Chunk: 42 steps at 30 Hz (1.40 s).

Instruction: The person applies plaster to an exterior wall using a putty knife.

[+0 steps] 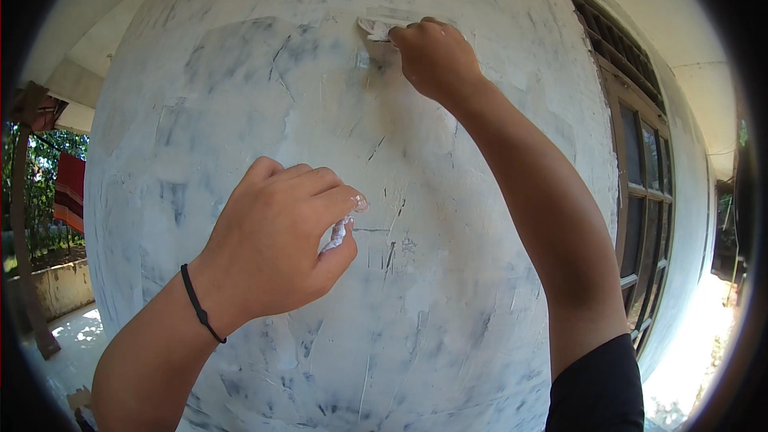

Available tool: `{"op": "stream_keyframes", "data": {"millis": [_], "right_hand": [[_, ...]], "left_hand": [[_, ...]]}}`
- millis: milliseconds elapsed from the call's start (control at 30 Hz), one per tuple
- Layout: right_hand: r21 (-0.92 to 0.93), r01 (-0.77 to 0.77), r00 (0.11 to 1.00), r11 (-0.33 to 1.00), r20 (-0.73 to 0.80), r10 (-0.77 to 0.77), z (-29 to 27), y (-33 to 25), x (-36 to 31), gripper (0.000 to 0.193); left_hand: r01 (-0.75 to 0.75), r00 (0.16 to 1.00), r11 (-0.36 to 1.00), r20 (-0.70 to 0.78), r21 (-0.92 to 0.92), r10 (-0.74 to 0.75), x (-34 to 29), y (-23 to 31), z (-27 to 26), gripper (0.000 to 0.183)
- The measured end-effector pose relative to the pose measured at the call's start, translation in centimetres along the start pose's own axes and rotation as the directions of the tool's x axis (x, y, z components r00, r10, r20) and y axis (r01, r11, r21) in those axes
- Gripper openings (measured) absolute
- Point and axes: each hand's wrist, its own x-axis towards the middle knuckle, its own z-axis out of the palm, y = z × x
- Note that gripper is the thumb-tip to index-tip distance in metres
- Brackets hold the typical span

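High on a wall point(328, 112) patchy with white and grey filler, my right hand point(436, 52) is closed around a putty knife point(374, 30). White paste coats the visible part of the knife, which lies against the wall; its handle is mostly hidden in my fist. Lower and to the left, my left hand point(276, 232) is held in front of the wall with its fingers curled in. White paste smears its fingertips, and something whitish shows between thumb and fingers, too hidden to name. A thin black band point(200, 304) circles the left wrist.
At the right, a wooden-framed window point(644, 184) with dark panes sits in the wall beyond a corner, below a slatted vent point(616, 40). On the left stand a brown post point(28, 240), a red striped cloth point(70, 188) and a low wall point(60, 290).
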Motion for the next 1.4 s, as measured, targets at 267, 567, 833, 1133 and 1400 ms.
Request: {"op": "stream_keyframes", "data": {"millis": [267, 567, 833, 1133, 1400], "right_hand": [[0.142, 0.347, 0.937, 0.927, -0.079, -0.339, -4.8, -5.1, -11.0, 0.005], [0.367, -0.208, 0.912, 0.906, 0.408, 0.044, -7.7, 4.1, 0.6, 0.031], [0.363, -0.265, 0.795, 0.893, 0.606, -0.01, -4.7, 4.9, 7.0, 0.041], [-0.044, -0.1, 0.994, 0.994, 0.042, 0.102, 1.1, 7.5, 8.2, 0.036], [0.199, -0.156, 0.923, 0.967, -0.32, 0.215, -4.3, 6.5, 8.8, 0.044]], "left_hand": [[-0.027, 0.997, 1.0, -0.067, 0.005, 0.027, 0.8, 1.0, -1.5, 0.021], [0.002, 0.947, 1.0, -0.322, -0.022, -0.009, -0.1, -0.7, -1.7, 0.031], [0.017, 0.914, 0.999, -0.405, -0.049, -0.035, -2.5, -0.9, -2.0, 0.044], [0.035, 0.965, 0.989, -0.262, 0.141, 0.004, -5.1, -1.3, -3.3, 0.04], [0.015, 0.959, 0.987, -0.282, 0.159, 0.03, -4.9, -1.5, -3.2, 0.028]]}}
